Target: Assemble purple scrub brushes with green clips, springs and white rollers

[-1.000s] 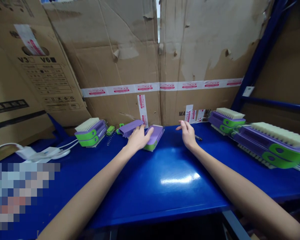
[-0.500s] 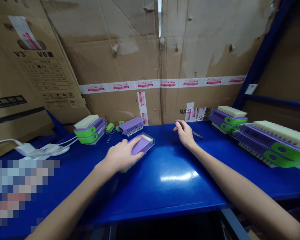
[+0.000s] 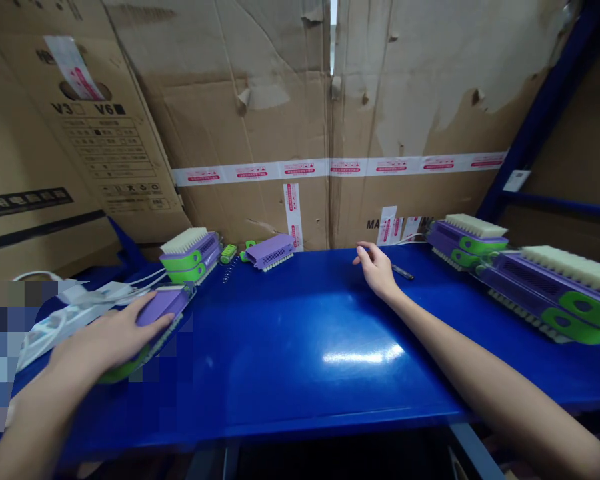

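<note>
At the left of the table, my left hand [image 3: 113, 337] grips a purple and green brush [image 3: 157, 308], thumb and fingers on either side of its body. A clear cover edge shows at its far end. My right hand [image 3: 377, 269] rests on the blue tabletop, loosely curled with thumb and finger apart and nothing visible in it. Just beside it lies a dark pen-like tool [image 3: 403, 272]. Toward the back, a purple brush part [image 3: 270, 252] with pale bristles lies by a small green piece [image 3: 229, 253] and a coiled spring [image 3: 230, 269].
Behind the held brush is a stacked pair of brushes [image 3: 191, 255]. More brush stacks stand at right, one farther back [image 3: 467, 239] and a nearer one [image 3: 555, 287]. White cables and a power strip [image 3: 87, 297] occupy the left side. Cardboard [image 3: 260, 127] walls the back.
My left hand has carried the brush from the middle of the table to the left, near the stacked pair. The right hand stays beside the pen-like tool. The view has shifted slightly.
</note>
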Demonstrator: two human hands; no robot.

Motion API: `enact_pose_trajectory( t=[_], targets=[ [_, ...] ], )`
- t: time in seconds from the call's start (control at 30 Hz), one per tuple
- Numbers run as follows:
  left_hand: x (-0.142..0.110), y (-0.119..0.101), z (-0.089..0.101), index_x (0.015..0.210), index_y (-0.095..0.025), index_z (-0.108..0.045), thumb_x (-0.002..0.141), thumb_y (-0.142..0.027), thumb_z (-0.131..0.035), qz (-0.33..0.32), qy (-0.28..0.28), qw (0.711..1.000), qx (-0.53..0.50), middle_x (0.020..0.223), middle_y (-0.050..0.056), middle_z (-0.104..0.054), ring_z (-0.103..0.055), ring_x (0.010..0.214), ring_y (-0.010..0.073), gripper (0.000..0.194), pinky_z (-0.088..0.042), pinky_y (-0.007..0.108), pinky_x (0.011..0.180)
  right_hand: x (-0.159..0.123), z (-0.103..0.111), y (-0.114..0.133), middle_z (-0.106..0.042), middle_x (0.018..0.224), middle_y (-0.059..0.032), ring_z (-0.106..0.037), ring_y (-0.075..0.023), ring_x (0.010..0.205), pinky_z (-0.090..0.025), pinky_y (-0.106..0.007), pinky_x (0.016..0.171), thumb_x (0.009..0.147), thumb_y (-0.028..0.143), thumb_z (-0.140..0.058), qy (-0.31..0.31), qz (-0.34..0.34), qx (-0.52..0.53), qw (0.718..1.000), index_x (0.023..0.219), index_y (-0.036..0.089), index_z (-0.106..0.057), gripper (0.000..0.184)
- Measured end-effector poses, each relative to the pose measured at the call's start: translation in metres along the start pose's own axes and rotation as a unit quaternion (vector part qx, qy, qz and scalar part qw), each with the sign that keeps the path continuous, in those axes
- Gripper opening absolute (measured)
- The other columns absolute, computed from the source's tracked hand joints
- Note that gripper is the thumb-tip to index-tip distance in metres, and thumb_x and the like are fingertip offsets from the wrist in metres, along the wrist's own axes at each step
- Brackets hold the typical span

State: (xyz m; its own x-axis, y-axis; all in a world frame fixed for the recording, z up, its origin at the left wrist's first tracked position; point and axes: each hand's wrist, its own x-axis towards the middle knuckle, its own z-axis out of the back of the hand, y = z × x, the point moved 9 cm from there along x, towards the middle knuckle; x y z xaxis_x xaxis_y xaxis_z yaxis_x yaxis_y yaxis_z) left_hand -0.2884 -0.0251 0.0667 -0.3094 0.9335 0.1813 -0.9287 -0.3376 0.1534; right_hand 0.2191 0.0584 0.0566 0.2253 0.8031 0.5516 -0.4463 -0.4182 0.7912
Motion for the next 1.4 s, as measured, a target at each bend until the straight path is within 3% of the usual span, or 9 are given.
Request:
enact_pose_trajectory(
  t=[0.1,0.2,0.57,1.4],
  targets=[
    [0.011,0.006,-0.011,0.143,-0.031,-0.03,0.077,-0.076,-0.018,0.05,0.057,0.997,-0.022,0.129,0.015,-0.056,-0.061,0.101,0.0361,0.081,-0.044,0.044,0.079,0.0,0.0,-0.001,-0.064,0.067,-0.0034,-0.054,-0.0166,0.056,-0.04,-0.028,0.055,0.083,0.053,-0.044,-0.002,0.001,-0.002,1.0,0.104,0.015,-0.06,0.047],
    [0.017,0.007,-0.012,0.144,-0.03,-0.029,0.075,-0.076,-0.021,0.079,0.067,0.994,-0.029,0.132,0.015,-0.053,-0.057,0.108,0.0385,0.083,-0.043,0.047,0.084,0.0,0.0,-0.001,-0.064,0.066,-0.0033,-0.054,-0.0163,0.057,-0.04,-0.027,0.056,0.083,0.052,-0.045,-0.003,0.0,-0.001,1.0,0.105,0.015,-0.06,0.046],
    [0.034,0.012,-0.019,0.144,-0.027,-0.03,0.076,-0.075,-0.025,0.058,0.056,0.996,-0.045,0.132,0.016,-0.053,-0.056,0.111,0.0386,0.083,-0.042,0.047,0.087,0.0,-0.001,-0.001,-0.064,0.065,-0.0032,-0.054,-0.0166,0.057,-0.039,-0.027,0.056,0.083,0.051,-0.044,0.001,-0.001,-0.004,1.0,0.105,0.015,-0.061,0.045],
    [0.03,0.001,-0.015,0.144,-0.027,-0.028,0.073,-0.078,-0.025,0.032,0.068,0.995,-0.068,0.133,0.017,-0.052,-0.055,0.112,0.0383,0.088,-0.042,0.045,0.087,0.001,-0.004,-0.005,-0.064,0.066,-0.0034,-0.057,-0.0182,0.061,-0.041,-0.029,0.06,0.083,0.051,-0.044,0.015,-0.013,-0.01,1.0,0.106,0.016,-0.06,0.045]
  ],
)
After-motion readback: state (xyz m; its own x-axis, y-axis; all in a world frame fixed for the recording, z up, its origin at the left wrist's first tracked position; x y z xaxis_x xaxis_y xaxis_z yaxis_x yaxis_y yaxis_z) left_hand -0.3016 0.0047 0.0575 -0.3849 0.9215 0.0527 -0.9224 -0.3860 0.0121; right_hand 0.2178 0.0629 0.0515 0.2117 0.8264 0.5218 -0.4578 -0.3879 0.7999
